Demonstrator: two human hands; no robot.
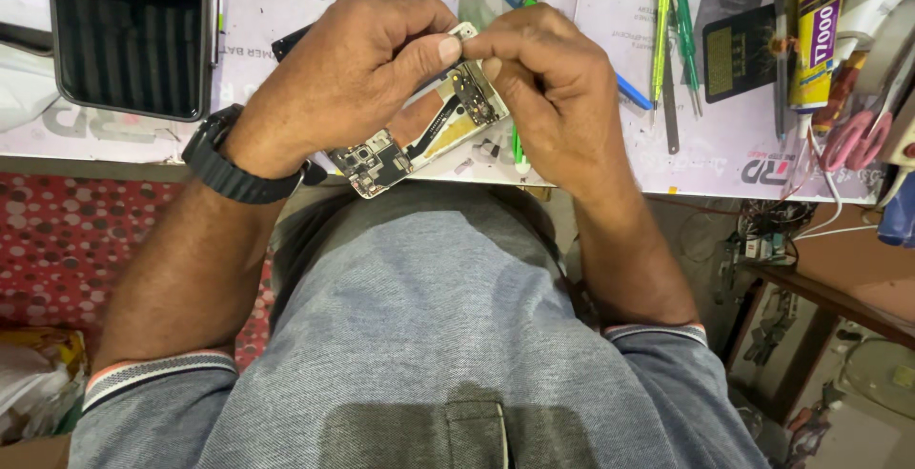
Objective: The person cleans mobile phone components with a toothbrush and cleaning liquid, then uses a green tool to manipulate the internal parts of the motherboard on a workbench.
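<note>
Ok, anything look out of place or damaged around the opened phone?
Nothing looks damaged. The opened phone, circuit boards bare, sits between the left hand and right hand. Only oddity: it hangs past the bench edge, over the lap.

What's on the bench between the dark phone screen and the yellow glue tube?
In the head view, both hands, left hand and right hand, holding the opened phone, then screwdrivers.

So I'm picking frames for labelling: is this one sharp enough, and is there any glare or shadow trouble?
Head view: even, soft light, with no hard shadows. The hands and the opened phone are sharp; the dark screen shows only faint reflections. The glue tube and screwdrivers look crisp, and the lower right corner is dimmer. The fingers hide the phone's top end.
</note>
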